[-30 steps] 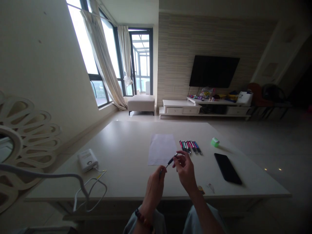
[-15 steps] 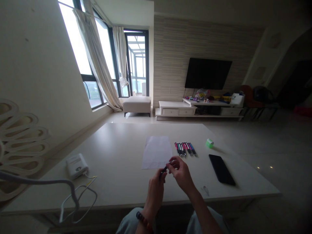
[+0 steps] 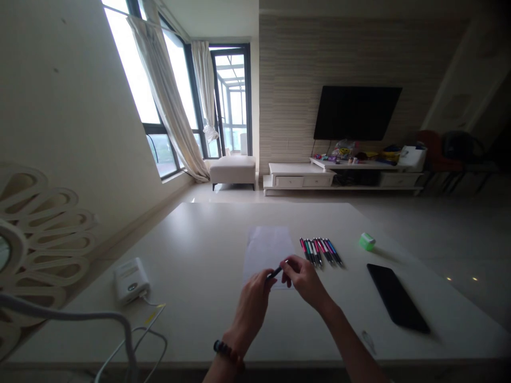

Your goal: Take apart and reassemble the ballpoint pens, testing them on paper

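Observation:
Both my hands are raised over the table's near half and pinch one dark pen (image 3: 276,273) between them. My left hand (image 3: 253,306) grips its lower end, fingers closed. My right hand (image 3: 305,280) pinches its upper end, fingers curled. Just beyond the hands lies a white sheet of paper (image 3: 268,246). To its right is a row of several coloured pens (image 3: 320,251) laid side by side.
On the white table (image 3: 207,239) are a black phone (image 3: 397,298) at right, a small green object (image 3: 366,241) beyond it, and a white box (image 3: 130,280) with cables at left. A tiny scrap (image 3: 368,340) lies near the front edge. A TV and cabinet stand far back.
The hands have closed together along the pen and moved slightly forward over the paper's near edge. The camera view has shifted a little.

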A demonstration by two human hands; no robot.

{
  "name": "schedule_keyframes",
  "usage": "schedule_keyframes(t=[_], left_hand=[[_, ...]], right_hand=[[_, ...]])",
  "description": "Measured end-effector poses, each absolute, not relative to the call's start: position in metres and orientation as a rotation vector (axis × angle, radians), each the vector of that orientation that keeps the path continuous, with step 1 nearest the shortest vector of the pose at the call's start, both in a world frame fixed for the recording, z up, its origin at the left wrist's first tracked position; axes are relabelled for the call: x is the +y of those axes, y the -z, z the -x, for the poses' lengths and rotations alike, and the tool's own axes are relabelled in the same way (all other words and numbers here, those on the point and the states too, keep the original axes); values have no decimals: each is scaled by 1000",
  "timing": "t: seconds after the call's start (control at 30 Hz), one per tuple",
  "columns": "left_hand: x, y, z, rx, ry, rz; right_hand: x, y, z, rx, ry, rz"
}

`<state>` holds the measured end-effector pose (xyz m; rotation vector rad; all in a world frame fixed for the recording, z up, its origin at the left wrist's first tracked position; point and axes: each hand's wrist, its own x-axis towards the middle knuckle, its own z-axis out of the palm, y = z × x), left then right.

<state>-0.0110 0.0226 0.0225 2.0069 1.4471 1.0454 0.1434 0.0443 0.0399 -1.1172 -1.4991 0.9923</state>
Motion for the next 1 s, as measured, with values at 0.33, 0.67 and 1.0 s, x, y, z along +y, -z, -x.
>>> schedule_keyframes(t=[0.33,0.67,1.0], left_hand=[[4,1,35,1594,-1084,-2094],[-4,-12,47,1564,-899,-2144],[-11,-16,51,1544,-866,-2186]], right_hand=[[38,-15,-123,-1651,-983,1246],[22,-13,-125,-1678,-1178,1217],[17,-20,-124,-1680,-1183,1220]])
